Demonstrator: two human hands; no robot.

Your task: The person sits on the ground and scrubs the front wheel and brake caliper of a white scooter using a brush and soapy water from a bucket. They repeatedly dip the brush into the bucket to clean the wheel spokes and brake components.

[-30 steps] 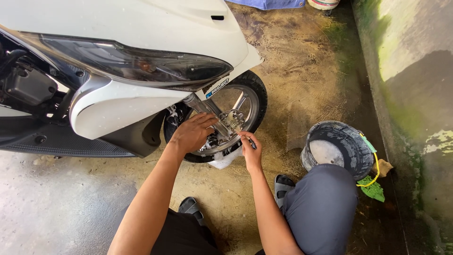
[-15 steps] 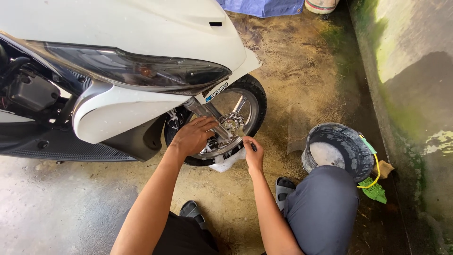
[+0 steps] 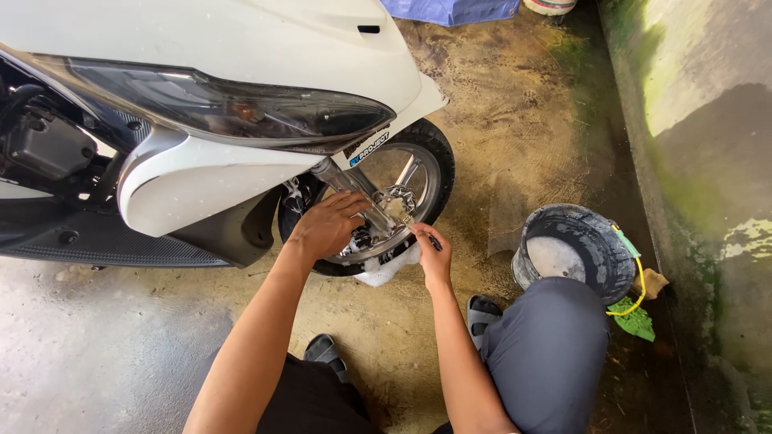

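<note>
I am crouching beside the front wheel of a white scooter, and I judge that I am in the middle of cleaning the wheel, at the part around the hub and the lower fork leg. My left hand lies flat on the wheel, the fingers spread and curved over the rim and spokes just below the fork leg; they press and steady, they do not close around anything. My right hand is closed on a thin dark tool, maybe a small brush, but it is too small to tell; only its dark end shows above my fingertips. The tip of it is close to the lower edge of the rim, to the right of my left fingers and almost touching them. Under both hands, against the bottom of the tyre, there is a white rag. A black bucket with pale soapy water stands well apart on the right side of my right hand, near my knee, and a green cloth lies beside it. I think the next move calls for a steady left hand and short, careful strokes of the tool between the spokes, without my fingers slipping on the wet metal.
</note>
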